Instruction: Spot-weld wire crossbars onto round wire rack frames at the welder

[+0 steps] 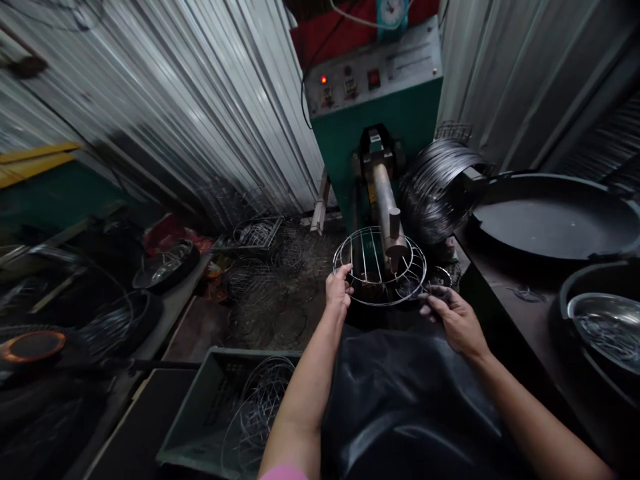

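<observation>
A round wire basket frame (379, 303) sits under the metal arm (387, 200) of a green machine (380, 110). My left hand (339, 288) is closed on the frame's left side. At the frame's right edge is my right hand (450, 313), with thumb and fingers pinched together. Whatever lies between those fingertips is too small and dark to make out. The lower tip of the machine's arm comes down inside the ring of the frame.
A wire coil (435, 183) stands right of the machine, beside a large black tray (555, 217). A metal bowl (607, 327) holds small wire pieces. Lower left, a green crate (185, 427) contains wire frames. More wire pieces lie on the floor and left bench.
</observation>
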A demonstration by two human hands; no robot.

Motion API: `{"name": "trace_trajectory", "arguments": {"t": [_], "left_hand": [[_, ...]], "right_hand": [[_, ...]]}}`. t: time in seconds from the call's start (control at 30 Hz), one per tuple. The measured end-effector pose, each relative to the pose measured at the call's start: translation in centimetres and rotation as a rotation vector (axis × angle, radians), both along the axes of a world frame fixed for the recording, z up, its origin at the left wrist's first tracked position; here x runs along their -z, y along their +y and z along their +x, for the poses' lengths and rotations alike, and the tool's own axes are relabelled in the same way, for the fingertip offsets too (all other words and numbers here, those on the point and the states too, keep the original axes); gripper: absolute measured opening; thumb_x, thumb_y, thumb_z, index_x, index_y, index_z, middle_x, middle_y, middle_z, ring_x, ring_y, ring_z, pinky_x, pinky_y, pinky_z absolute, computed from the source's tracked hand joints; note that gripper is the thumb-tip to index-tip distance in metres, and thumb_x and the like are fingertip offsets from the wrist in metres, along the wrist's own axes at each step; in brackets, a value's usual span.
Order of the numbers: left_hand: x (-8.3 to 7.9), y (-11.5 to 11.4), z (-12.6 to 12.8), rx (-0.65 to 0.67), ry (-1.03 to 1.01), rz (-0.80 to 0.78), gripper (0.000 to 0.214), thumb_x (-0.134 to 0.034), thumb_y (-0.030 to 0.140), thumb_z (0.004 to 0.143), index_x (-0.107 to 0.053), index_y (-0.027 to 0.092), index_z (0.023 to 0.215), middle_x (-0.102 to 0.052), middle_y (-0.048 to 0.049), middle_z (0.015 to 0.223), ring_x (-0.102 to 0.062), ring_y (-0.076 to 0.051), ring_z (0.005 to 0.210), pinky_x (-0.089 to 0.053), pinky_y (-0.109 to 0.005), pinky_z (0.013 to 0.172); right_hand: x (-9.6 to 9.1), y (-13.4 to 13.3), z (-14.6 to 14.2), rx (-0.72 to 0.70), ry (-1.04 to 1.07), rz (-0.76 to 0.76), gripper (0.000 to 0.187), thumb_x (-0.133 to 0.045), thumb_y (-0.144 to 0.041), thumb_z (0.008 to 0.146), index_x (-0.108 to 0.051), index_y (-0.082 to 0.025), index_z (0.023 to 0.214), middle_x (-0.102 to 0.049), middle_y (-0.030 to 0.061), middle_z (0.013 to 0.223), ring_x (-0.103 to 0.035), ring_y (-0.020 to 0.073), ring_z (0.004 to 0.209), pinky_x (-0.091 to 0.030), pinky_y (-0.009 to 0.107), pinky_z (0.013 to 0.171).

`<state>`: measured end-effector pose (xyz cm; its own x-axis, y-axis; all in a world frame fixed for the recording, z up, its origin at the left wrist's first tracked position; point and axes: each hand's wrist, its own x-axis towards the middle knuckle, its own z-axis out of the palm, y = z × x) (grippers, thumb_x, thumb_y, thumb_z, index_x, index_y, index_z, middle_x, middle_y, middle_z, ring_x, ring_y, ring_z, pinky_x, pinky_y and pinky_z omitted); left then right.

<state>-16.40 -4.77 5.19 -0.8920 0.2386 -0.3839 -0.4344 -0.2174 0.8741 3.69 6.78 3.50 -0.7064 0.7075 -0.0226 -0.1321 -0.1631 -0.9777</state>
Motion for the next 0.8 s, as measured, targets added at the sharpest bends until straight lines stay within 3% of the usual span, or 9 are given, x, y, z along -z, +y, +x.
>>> {"name": "trace_trajectory", "arguments": {"t": [0.17, 0.37, 0.6, 0.8], "left_hand": [[0.2, 0.3, 0.1, -0.031, 0.035, 0.010, 0.035, -0.071, 0.031, 0.051, -0.041, 0.018, 0.064, -0.029, 0.0101, 0.050, -0.023, -0.001, 0.036, -0.015, -0.016, 0.032], [0.0, 0.4, 0.4, -0.017, 0.085, 0.042, 0.038, -0.072, 0.031, 0.052, -0.041, 0.019, 0.071, -0.027, 0.0117, 0.048, -0.022, -0.001, 0.036, -0.014, -0.016, 0.034], [0.2, 0.6, 0.6, 0.001, 0.041, 0.065, 0.042, -0.074, 0.033, 0.052, -0.039, 0.019, 0.070, -0.027, 0.0114, 0.050, -0.022, 0.000, 0.036, -0.013, -0.016, 0.035], [0.2, 0.6, 0.5, -0.009, 0.043, 0.080, 0.044, -0.074, 0.033, 0.051, -0.036, 0.019, 0.068, -0.027, 0.0114, 0.051, -0.021, 0.000, 0.036, -0.012, -0.016, 0.035]], "right_hand": [[0.2, -0.8, -3.6, -0.074, -0.029, 0.154, 0.031, -0.062, -0.047, 0.074, -0.058, -0.020, 0.090, -0.068, 0.0052, 0.086, -0.065, 0.0171, 0.066, -0.049, 0.028, 0.059], [1.1, -0.2, -4.2, -0.114, -0.168, 0.393, 0.029, -0.056, -0.046, 0.075, -0.060, -0.019, 0.085, -0.066, 0.0029, 0.069, -0.063, 0.0176, 0.058, -0.049, 0.030, 0.061], [0.3, 0.0, -3.9, -0.154, -0.206, 0.418, 0.029, -0.052, -0.046, 0.078, -0.059, -0.019, 0.088, -0.063, 0.0011, 0.060, -0.061, 0.0177, 0.058, -0.047, 0.029, 0.060], [0.0, 0.0, -4.3, -0.143, -0.193, 0.399, 0.028, -0.051, -0.045, 0.079, -0.057, -0.019, 0.087, -0.066, 0.0027, 0.068, -0.059, 0.0150, 0.055, -0.046, 0.028, 0.061]]}}
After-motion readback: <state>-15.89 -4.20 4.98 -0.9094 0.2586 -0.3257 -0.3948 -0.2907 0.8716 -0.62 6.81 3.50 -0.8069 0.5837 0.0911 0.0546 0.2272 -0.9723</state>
